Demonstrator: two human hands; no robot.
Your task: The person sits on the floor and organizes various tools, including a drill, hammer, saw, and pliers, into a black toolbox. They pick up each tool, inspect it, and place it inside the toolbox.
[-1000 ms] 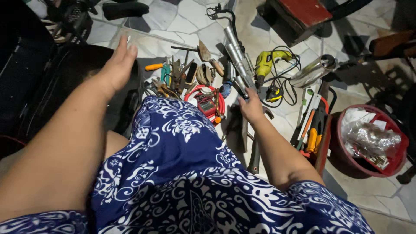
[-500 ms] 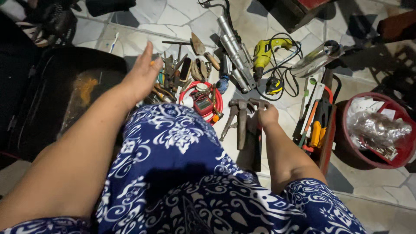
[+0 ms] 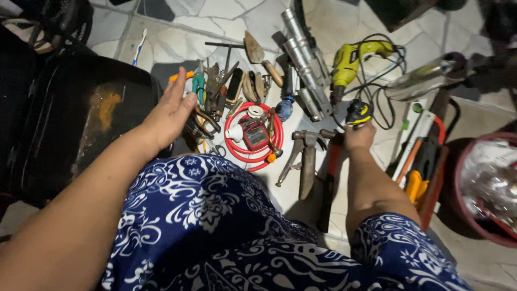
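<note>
My right hand [image 3: 360,136] is down on the tiled floor [image 3: 226,21], closed over the top of a long tool with an orange-red handle [image 3: 329,178] that lies beside a rusty pipe wrench [image 3: 307,161]. I judge this to be the picking-up step: the grip is wrapped on the tool's upper end, though the fingers curl under and I cannot see how firmly they have it. The tool still lies flat, its dark lower end pointing back toward my knee.

My left hand [image 3: 171,113] hovers flat and open, palm down, fingers spread wide, holding nothing. It hangs over the edge of a dark case [image 3: 81,118], just beside a heap of pliers and screwdrivers [image 3: 212,94]. A coil of red hose [image 3: 256,134] lies between the two hands, and a yellow power drill [image 3: 350,59] lies further out beyond the right hand.

The next move, as I see it, calls for lifting the tool straight up and clear of the pipe wrench touching alongside. The right arm reaches nearly straight down; the left forearm stretches forward across my lap.
</note>
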